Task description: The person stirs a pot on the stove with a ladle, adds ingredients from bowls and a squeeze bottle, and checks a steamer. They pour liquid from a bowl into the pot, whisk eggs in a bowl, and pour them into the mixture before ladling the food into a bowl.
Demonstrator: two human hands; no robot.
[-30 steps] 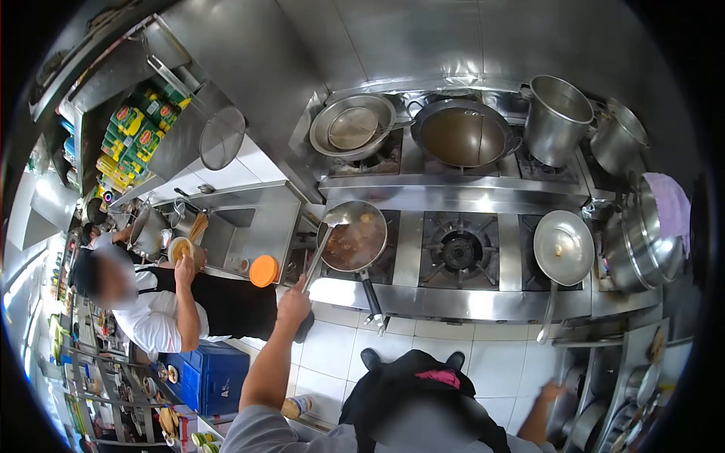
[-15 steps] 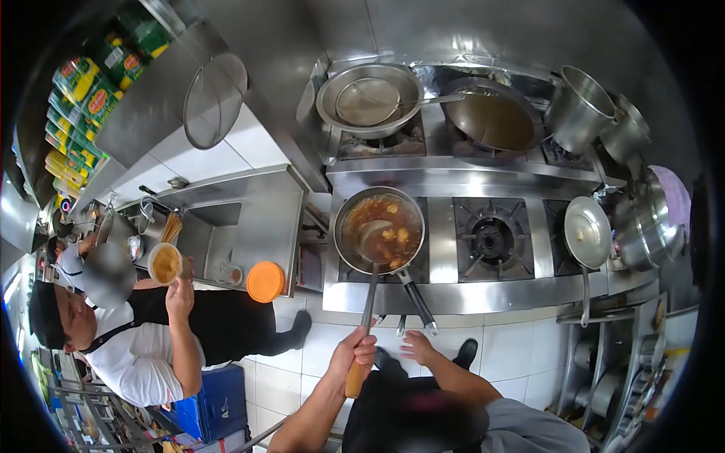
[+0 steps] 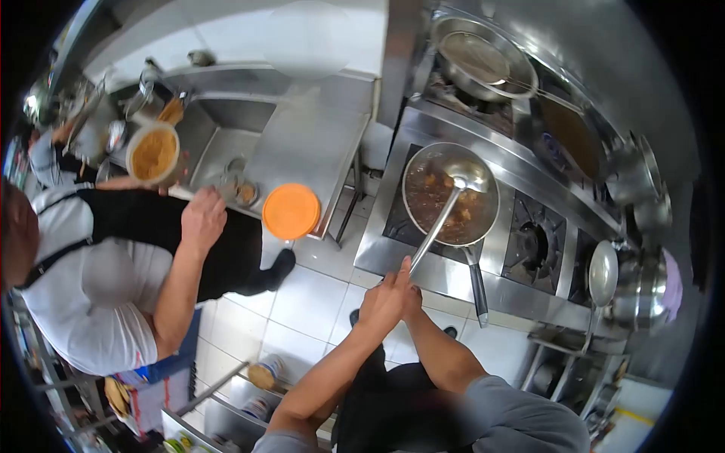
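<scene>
Ladle [image 3: 438, 221] reaches the far side of the pan [image 3: 492, 205] as the right hand [image 3: 413, 303], open and apart half a second ago, joins the left hand [image 3: 384, 306], suggesting steadier control.
Left fingers wrap the handle; the right's are largely hidden, grip unclear. Round, black-handled, the pan of glossy brown sauce [image 3: 462, 219] sits on the steel stove [image 3: 384, 245].

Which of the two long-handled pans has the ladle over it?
The black-handled pan of brown liquid, at left: the ladle extends over it. The silver-handled pan stands well clear, farther right.
</scene>
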